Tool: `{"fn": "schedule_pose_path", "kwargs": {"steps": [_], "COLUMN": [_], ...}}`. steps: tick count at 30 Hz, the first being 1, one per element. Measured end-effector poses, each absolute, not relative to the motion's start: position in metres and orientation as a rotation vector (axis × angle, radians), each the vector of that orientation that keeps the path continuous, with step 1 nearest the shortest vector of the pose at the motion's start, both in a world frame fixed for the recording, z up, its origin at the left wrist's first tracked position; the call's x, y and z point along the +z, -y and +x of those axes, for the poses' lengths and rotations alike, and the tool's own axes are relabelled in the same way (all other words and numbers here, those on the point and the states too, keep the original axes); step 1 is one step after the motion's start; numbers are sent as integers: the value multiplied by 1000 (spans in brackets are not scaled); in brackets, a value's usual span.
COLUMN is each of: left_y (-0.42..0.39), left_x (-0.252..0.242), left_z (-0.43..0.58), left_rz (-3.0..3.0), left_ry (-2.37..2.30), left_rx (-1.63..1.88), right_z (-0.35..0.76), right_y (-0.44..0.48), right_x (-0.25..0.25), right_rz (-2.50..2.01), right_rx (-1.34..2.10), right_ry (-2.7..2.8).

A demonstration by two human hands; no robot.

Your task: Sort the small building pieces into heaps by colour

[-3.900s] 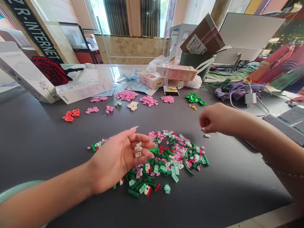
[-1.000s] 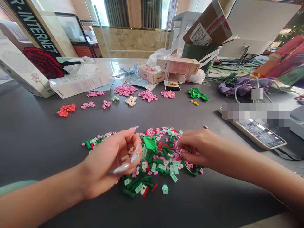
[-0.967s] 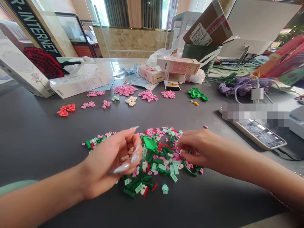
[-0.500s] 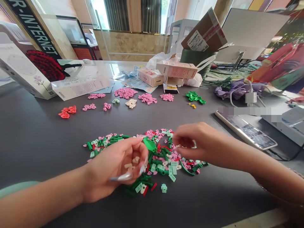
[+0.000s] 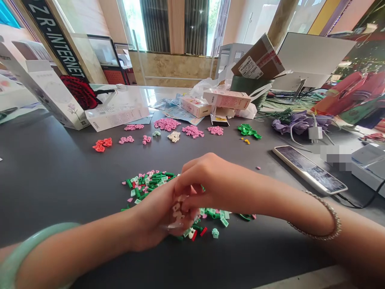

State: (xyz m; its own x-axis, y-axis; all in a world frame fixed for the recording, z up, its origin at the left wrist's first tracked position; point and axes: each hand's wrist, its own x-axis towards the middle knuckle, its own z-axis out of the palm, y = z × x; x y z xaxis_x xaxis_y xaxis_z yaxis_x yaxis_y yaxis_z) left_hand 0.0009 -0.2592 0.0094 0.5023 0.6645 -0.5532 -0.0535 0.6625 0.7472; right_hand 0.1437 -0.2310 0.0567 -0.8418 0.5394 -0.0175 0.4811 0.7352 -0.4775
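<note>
Cupped palm up, my left hand (image 5: 152,210) holds several small cream toy bricks (image 5: 177,208) in its curled fingers. My right hand (image 5: 207,178) is bent over that palm, its fingertips closed together at the cream bricks. Whatever it pinches is hidden by the fingers. Under and behind both hands spreads a mixed pile of toy bricks (image 5: 152,182) in green, pale mint, pink, white and red. A mint brick (image 5: 215,233) lies alone at the pile's near side.
Sorted clusters stand farther back: coral pieces (image 5: 102,144), pink pieces (image 5: 167,124), cream pieces (image 5: 173,137), green pieces (image 5: 249,131). A phone (image 5: 309,168) lies at right, beside purple flowers (image 5: 297,122). Boxes (image 5: 227,98) and a white carton (image 5: 117,116) line the back.
My right hand has moved left from the pile to above my left palm. The view has shifted, so the tabletop things sit somewhat farther right in it.
</note>
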Motion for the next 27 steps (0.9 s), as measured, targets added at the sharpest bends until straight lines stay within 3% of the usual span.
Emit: {"fn": "schedule_pose_path", "kwargs": {"steps": [7,16,27], "left_y": [253,254,255], "left_x": [8,8,9], "left_z": [-2,-1,0], "left_rz": [647,692,706], "left_ry": [-967,-1016,-943], "left_rx": [522,679,726], "right_z": [169,196,195], "right_y": [222,235,231], "right_x": [51,47,35], "right_rz": [-815,-1383,-1247], "right_rx": [484,460,424], "right_ry": [2706,2968,2980]}}
